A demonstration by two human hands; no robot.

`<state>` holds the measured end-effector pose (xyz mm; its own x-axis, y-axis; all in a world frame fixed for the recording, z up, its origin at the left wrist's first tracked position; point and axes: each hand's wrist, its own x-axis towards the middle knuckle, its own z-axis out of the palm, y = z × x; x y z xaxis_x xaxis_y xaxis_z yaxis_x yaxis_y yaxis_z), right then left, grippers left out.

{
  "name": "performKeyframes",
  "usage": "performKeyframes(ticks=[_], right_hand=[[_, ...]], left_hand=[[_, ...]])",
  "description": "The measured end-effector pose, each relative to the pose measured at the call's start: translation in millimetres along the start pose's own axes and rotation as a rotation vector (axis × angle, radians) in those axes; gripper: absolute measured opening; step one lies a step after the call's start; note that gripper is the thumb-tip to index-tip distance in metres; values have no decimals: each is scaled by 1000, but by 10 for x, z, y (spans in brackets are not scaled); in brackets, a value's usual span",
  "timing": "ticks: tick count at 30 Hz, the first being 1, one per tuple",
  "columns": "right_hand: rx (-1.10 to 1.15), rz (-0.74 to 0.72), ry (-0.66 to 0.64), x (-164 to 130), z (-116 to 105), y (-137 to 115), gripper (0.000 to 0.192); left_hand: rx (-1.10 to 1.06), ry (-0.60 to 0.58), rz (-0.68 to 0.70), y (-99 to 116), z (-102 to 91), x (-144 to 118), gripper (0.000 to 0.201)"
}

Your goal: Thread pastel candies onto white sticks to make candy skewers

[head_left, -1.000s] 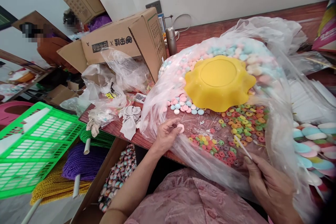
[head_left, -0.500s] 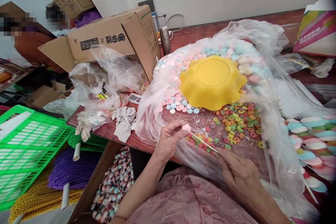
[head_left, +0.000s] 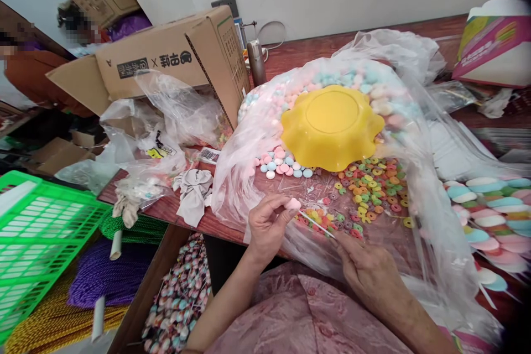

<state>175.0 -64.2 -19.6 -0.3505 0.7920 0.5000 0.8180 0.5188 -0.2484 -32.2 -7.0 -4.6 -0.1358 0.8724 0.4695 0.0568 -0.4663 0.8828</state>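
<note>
Nearest the table's front edge, two hands work together. The left hand point(head_left: 267, 225) pinches one pink candy disc point(head_left: 293, 203) between thumb and fingertips; the right hand point(head_left: 365, 268) is closed on one thin white stick point(head_left: 317, 224), whose far tip meets the disc. Both hover over a spread clear plastic sheet point(head_left: 418, 215) on the red-brown table point(head_left: 166, 207). Just beyond lie scattered coloured ring candies point(head_left: 369, 193), too many to count, and a small cluster of pastel discs point(head_left: 282, 163). One upturned yellow scalloped bowl point(head_left: 332, 124) sits on a bag of pastel candies behind them. At the right edge lies a row of finished striped lollipops. One cardboard box point(head_left: 166, 61) stands at the far left, one green basket point(head_left: 37, 232) below the table. Since half a second ago, the hands have drawn slightly closer, stick and disc unchanged.
</note>
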Motion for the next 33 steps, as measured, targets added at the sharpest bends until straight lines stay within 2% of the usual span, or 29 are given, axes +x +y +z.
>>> performKeyframes(ticks=[3,5,12,18,24,27,29,32,33], right_hand=[[38,19,-53,16,0,-28,31],[95,34,-49,27,2,-52,30],[334,115,49,-8,91,-115,27],[389,165,36,13,107,-126,30],[462,237,36,21,118,-121,35],[415,283,140,-83,108,10,32],[368,342,225,-195,65,154,26],[321,518,341,-389,-38,381,21],[316,591,370,-449,-71,441,22]], left_hand=[[209,-81,248,12,-10,-2,26],[287,-112,350,9,-7,-7,31],[393,-129,430,-41,17,-46,30],[445,-252,528,-10,57,-94,35],[361,-378,551,76,250,-169,37],[278,-459,506,119,317,-156,44],[255,-470,449,133,345,-106,48],[280,-410,392,86,437,28,45],[297,-433,385,50,499,84,40]])
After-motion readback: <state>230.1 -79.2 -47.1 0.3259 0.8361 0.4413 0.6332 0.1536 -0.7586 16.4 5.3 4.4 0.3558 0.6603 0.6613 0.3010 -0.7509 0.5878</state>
